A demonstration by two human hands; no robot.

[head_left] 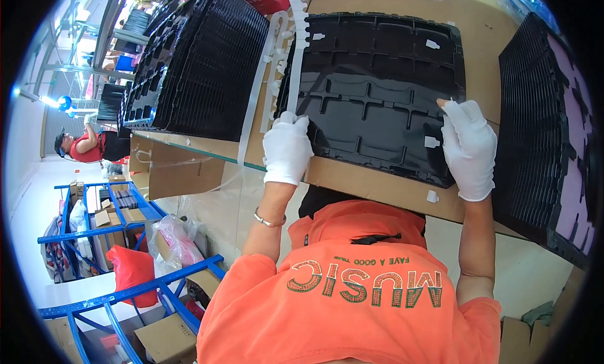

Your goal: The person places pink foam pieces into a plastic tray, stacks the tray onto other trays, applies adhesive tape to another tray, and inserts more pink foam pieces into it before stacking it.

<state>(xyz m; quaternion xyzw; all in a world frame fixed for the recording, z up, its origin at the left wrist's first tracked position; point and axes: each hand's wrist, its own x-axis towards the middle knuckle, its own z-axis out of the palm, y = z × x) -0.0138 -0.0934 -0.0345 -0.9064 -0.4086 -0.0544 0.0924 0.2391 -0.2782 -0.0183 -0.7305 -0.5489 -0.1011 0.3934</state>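
Note:
A black plastic tray (377, 122) with moulded cross-shaped ridges lies in front of me on cardboard (484, 81). My left hand (288, 150), in a white glove, is closed at the tray's left edge on the lower end of a white notched strip (297, 56). My right hand (469, 147), also gloved with one bare fingertip showing, is over the tray's right edge. Its fingers are pinched together; whatever they hold is too small to make out. Small white tabs sit on the tray, one of them (431, 141) beside my right hand.
A tall stack of black trays (207, 62) stands at left, another stack (535, 125) at right. More white strips (255, 106) lie beside the left stack. A loose tab (433, 196) is on the near cardboard. Blue shelving (132, 301) with boxes stands lower left; another person (91, 147) is far left.

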